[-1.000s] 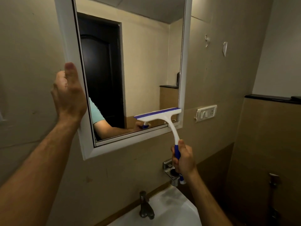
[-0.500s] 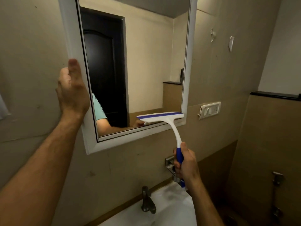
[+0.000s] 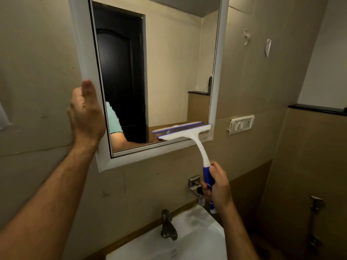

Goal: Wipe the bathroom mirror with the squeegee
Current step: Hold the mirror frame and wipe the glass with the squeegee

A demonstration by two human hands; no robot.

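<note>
A white-framed mirror (image 3: 169, 72) hangs on the beige wall. My right hand (image 3: 217, 188) grips the blue handle of a white squeegee (image 3: 187, 134). Its blade lies across the bottom right corner of the glass, right at the lower frame edge. My left hand (image 3: 85, 113) rests flat against the left side of the mirror frame, fingers pointing up, bracing it rather than holding anything. The glass reflects a dark door and my arm in a teal sleeve.
A white sink (image 3: 178, 239) with a metal tap (image 3: 168, 228) sits below the mirror. A metal holder (image 3: 196, 186) is fixed to the wall behind my right hand. A switch plate (image 3: 242, 124) is right of the mirror, and a dark ledge (image 3: 317, 109) lies farther right.
The squeegee blade has slid down the glass to the bottom frame edge. My left hand stays on the frame's left side.
</note>
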